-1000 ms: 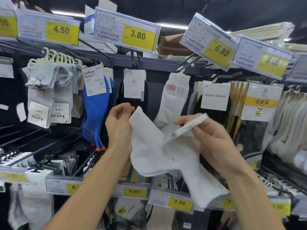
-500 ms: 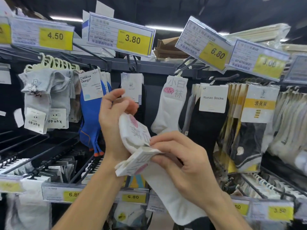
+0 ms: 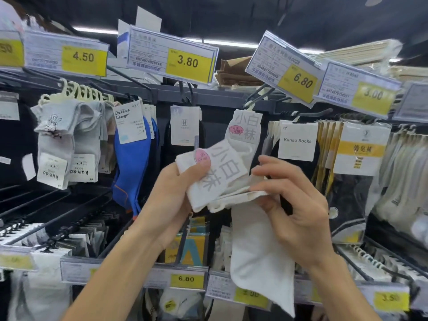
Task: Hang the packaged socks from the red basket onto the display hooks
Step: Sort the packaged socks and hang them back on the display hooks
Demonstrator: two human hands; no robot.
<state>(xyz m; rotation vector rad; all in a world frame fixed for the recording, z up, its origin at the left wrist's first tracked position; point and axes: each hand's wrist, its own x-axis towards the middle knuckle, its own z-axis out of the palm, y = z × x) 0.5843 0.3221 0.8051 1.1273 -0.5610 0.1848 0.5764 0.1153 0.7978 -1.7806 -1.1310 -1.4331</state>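
Observation:
I hold a white sock pack (image 3: 257, 246) with a printed white label band (image 3: 217, 174) in front of the rack. My left hand (image 3: 172, 195) grips the label end, thumb on its pink sticker. My right hand (image 3: 298, 209) pinches the folded cuff edge from the right, and the sock foot hangs down below. Just behind, a matching white sock pack (image 3: 245, 133) hangs on a display hook (image 3: 257, 96) under the 6.80 tag. The red basket is out of view.
Grey socks (image 3: 67, 140), blue socks (image 3: 134, 163), a black pair with a white card (image 3: 185, 126) and Kunao Socks packs (image 3: 297, 140) hang along the top row. Price tags (image 3: 171, 57) jut out overhead. Bare black hooks (image 3: 46, 205) reach forward at lower left.
The sock pack has been turned so its printed label faces me, and raised toward the hanging white pair. My left thumb now presses the pink sticker; my right hand shifted right to the cuff.

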